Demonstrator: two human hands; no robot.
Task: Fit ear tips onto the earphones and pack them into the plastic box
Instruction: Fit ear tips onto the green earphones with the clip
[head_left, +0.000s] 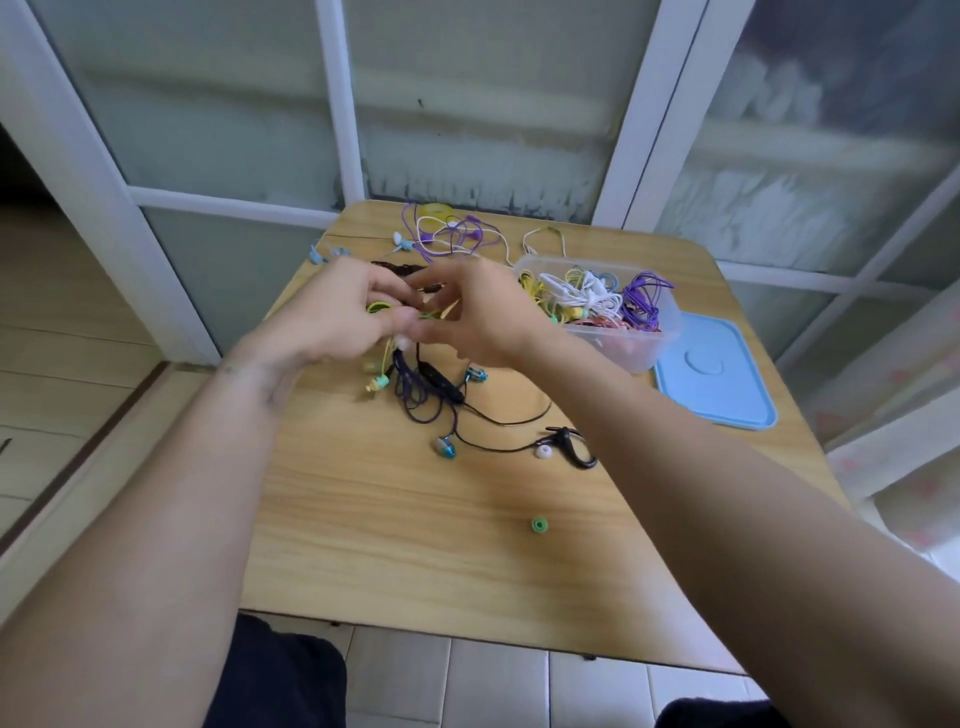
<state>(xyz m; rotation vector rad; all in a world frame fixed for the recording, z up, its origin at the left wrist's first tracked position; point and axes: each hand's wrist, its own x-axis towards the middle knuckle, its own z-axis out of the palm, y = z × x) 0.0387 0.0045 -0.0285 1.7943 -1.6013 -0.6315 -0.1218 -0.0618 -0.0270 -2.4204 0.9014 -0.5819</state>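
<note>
Nearest you on the table (395, 545) sits a loose green ear tip (540, 524), well apart from everything else. Further in there's a white ear tip (543, 451) just beside a black ear-hook earphone (574, 447), a blue earbud (445, 447), and a tangle of dark cords (415, 395) trailing under your hands. Step in hand, as I read it: fitting a tip — both hands are raised over the tangle working a yellow-green earphone (382, 358), whose cord hangs down from them with the plug end near the table. Your left hand (332, 317) has its grip curled round a loop of that cord; your right hand (467, 312) has fingers pinched together at the same spot, but motion blur hides what sits between the fingertips, so I can't tell if a tip is already there. Next move likely calls for steadying the bud in the left and pushing the tip square onto the nozzle with the right. Then coil the cord and drop it in the plastic box (644, 343), which stands open to your right — already well filled with white, yellow and purple sets. Its blue lid (722, 384) lies beside it. At the far edge, purple earphones (457, 234) remain unpacked.
</note>
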